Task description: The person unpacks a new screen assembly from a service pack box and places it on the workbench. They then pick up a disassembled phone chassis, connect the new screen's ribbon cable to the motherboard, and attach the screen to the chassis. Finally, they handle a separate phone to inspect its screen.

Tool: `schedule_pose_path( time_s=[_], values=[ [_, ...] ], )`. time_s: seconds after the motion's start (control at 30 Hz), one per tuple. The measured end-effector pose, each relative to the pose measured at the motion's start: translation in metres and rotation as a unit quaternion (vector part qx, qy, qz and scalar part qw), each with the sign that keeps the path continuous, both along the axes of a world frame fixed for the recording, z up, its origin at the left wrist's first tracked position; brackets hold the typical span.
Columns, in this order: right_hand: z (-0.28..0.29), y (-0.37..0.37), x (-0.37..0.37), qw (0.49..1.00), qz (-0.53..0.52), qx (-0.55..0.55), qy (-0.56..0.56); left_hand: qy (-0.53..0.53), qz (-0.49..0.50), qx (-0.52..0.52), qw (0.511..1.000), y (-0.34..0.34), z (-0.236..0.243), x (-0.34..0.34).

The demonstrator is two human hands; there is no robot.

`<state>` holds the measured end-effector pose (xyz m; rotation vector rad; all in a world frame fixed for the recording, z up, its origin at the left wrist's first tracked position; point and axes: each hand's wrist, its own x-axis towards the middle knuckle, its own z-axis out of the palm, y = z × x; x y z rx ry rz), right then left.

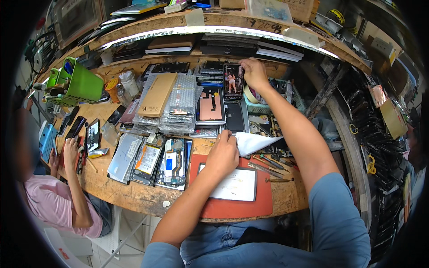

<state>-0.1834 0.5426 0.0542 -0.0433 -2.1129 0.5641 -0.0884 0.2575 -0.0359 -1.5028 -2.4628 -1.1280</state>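
Has a worn wooden workbench (pixel 140 195) across the middle, bowed by the wide lens. Carries a thick wooden shelf (pixel 232 18) over the far side, lit along the front by a bright white strip light (pixel 187 30). Opens at near left onto pale floor tiles (pixel 134 241), beside a white seat (pixel 105 243). Meets a dark slanting beam (pixel 328 91) on the right, then tightly packed black storage (pixel 386 178). Fades at the rim, perhaps into walls, too dark for certainty.
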Motion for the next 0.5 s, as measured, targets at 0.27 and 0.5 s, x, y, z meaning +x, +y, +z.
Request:
schedule_pose_path(
  time_s=[0.27, 0.5],
  values=[
    [-0.019, -0.016, -0.002, 0.996, 0.016, -0.024, 0.084, -0.006, -0.005, -0.004, 1.000, -0.004, 0.003, 0.001],
    [-0.027, 0.016, -0.007, 0.981, 0.016, -0.183, -0.063, -0.016, 0.004, 0.002, 1.000, -0.001, 0.000, 0.001]
  ],
)
